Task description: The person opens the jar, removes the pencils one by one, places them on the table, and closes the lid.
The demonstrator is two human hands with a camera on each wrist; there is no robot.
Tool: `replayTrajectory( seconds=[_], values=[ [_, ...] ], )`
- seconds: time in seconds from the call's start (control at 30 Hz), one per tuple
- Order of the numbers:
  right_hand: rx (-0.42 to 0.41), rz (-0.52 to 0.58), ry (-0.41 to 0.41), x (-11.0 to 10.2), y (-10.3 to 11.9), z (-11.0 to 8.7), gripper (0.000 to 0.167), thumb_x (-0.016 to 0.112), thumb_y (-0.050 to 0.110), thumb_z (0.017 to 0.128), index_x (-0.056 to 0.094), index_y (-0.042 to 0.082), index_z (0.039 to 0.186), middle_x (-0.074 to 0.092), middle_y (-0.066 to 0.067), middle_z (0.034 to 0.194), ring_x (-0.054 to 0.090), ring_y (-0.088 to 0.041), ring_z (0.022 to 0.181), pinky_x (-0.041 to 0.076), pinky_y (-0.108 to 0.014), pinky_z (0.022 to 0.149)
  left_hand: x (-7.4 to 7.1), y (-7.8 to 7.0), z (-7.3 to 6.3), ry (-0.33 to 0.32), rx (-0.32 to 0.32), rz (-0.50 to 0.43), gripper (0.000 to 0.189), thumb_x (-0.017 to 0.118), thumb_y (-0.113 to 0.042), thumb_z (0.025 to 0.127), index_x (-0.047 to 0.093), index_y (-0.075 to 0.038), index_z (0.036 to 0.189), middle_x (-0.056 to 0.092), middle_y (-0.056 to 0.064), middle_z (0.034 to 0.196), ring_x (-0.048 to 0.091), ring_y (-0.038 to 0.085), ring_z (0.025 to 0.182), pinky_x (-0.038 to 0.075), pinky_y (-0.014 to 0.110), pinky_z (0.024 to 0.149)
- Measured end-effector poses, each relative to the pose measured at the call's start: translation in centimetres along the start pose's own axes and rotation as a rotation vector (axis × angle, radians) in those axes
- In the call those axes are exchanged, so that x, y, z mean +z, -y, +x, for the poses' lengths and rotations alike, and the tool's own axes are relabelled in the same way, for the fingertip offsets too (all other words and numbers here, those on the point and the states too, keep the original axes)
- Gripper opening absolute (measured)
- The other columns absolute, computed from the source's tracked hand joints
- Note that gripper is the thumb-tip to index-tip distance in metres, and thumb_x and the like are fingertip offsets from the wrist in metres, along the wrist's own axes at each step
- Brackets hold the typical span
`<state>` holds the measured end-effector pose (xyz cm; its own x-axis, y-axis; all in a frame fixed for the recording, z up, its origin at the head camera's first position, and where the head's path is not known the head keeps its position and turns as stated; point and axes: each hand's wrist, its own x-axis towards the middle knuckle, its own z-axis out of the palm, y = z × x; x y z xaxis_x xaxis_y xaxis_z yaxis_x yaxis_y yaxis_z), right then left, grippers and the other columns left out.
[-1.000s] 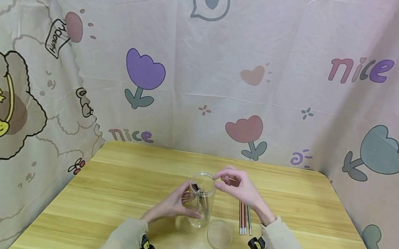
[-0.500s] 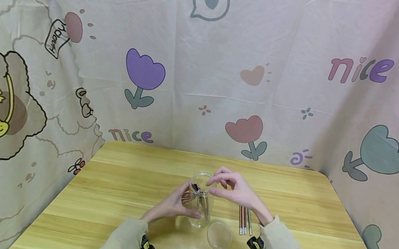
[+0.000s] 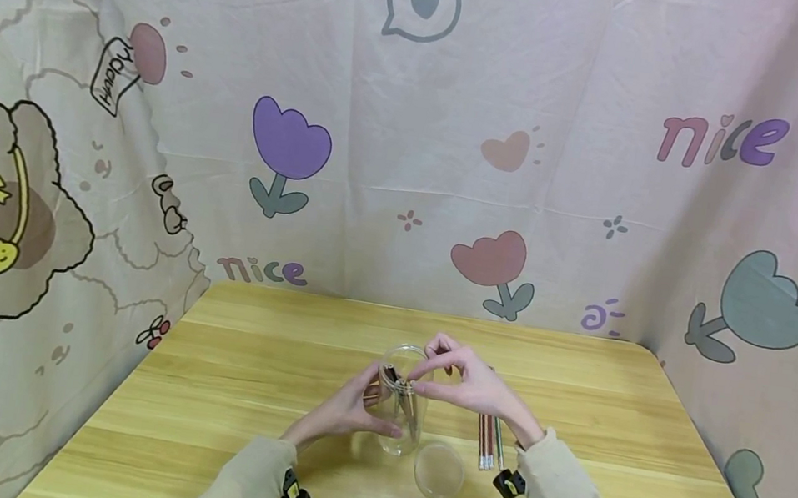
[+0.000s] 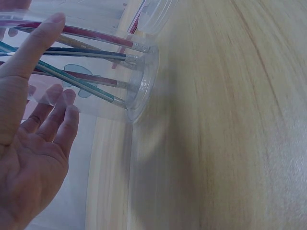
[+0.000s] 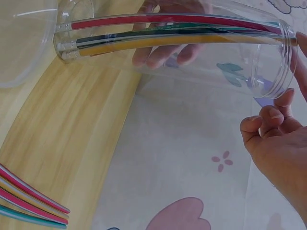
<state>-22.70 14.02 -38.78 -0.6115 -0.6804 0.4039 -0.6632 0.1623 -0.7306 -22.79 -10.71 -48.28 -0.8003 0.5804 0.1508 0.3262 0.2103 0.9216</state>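
A clear plastic jar (image 3: 389, 441) stands on the table with several pencils (image 4: 86, 72) leaning inside it, eraser ends down. My left hand (image 3: 346, 407) holds the jar around its side, thumb in front and fingers behind. At the jar's mouth, my right hand (image 3: 470, 383) pinches the upper end of one pencil between thumb and index finger. That pencil looks yellow (image 5: 158, 45) in the right wrist view, where the thumb and index tips are partly cut off by the frame edge. The remaining right-hand fingers (image 5: 268, 120) are curled beside the rim.
A round clear lid (image 3: 439, 471) lies flat just right of the jar's base. Several loose pencils (image 3: 487, 441) lie side by side under the right forearm. The wooden table (image 3: 266, 341) meets a printed cloth backdrop (image 3: 398, 139) at its back edge.
My right hand has moved left and slightly down from the jar's rim into its mouth, and its thumb and index finger have closed on a pencil end. The left hand and jar stay put.
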Motion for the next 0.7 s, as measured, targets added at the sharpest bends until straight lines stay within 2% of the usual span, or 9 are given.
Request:
replayTrajectory(
  seconds=[0.07, 0.3, 0.47, 0.6, 0.7],
  values=[
    [-0.004, -0.004, 0.002, 0.02, -0.09, 0.05, 0.012, 0.074, 0.008, 0.088, 0.079, 0.007, 0.099, 0.038, 0.000, 0.086, 0.038, -0.010, 0.086, 0.038, -0.029, 0.071, 0.03, 0.00, -0.01, -0.003, 0.001, 0.002, 0.100, 0.090, -0.014, 0.073, 0.030, -0.005, 0.153, 0.051, 0.017, 0.150, 0.050, 0.040, 0.139, 0.043, 0.052, 0.119],
    [-0.023, -0.025, 0.014, 0.06, -0.03, 0.11, 0.013, 0.075, 0.008, 0.087, 0.080, 0.007, 0.099, 0.037, -0.006, 0.085, 0.039, -0.018, 0.087, 0.037, -0.028, 0.071, 0.03, -0.08, -0.06, -0.008, -0.004, -0.007, 0.090, 0.089, -0.012, 0.074, 0.036, -0.001, 0.145, 0.053, 0.019, 0.146, 0.050, 0.042, 0.138, 0.043, 0.053, 0.118],
    [-0.006, -0.042, 0.013, 0.13, 0.22, 0.18, 0.013, 0.076, 0.010, 0.086, 0.080, 0.008, 0.098, 0.038, -0.003, 0.086, 0.040, -0.016, 0.088, 0.038, -0.027, 0.072, 0.01, -0.16, -0.06, -0.008, 0.003, -0.019, 0.086, 0.089, -0.011, 0.074, 0.038, -0.004, 0.143, 0.053, 0.019, 0.146, 0.050, 0.042, 0.138, 0.043, 0.052, 0.119],
    [-0.012, -0.033, 0.006, 0.15, 0.08, 0.17, 0.011, 0.077, 0.008, 0.085, 0.080, 0.007, 0.096, 0.039, -0.006, 0.086, 0.040, -0.015, 0.090, 0.039, -0.023, 0.079, -0.02, -0.21, -0.08, -0.005, 0.001, -0.021, 0.085, 0.089, -0.011, 0.074, 0.039, -0.005, 0.143, 0.054, 0.019, 0.146, 0.050, 0.041, 0.138, 0.042, 0.050, 0.119],
    [-0.022, -0.008, -0.001, 0.19, -0.11, 0.18, 0.009, 0.077, 0.006, 0.085, 0.080, 0.005, 0.094, 0.040, -0.011, 0.086, 0.040, -0.014, 0.091, 0.040, -0.023, 0.085, -0.01, -0.15, -0.06, -0.001, 0.003, -0.013, 0.088, 0.089, -0.011, 0.075, 0.036, -0.002, 0.145, 0.053, 0.020, 0.147, 0.050, 0.041, 0.139, 0.042, 0.050, 0.119]
  ],
)
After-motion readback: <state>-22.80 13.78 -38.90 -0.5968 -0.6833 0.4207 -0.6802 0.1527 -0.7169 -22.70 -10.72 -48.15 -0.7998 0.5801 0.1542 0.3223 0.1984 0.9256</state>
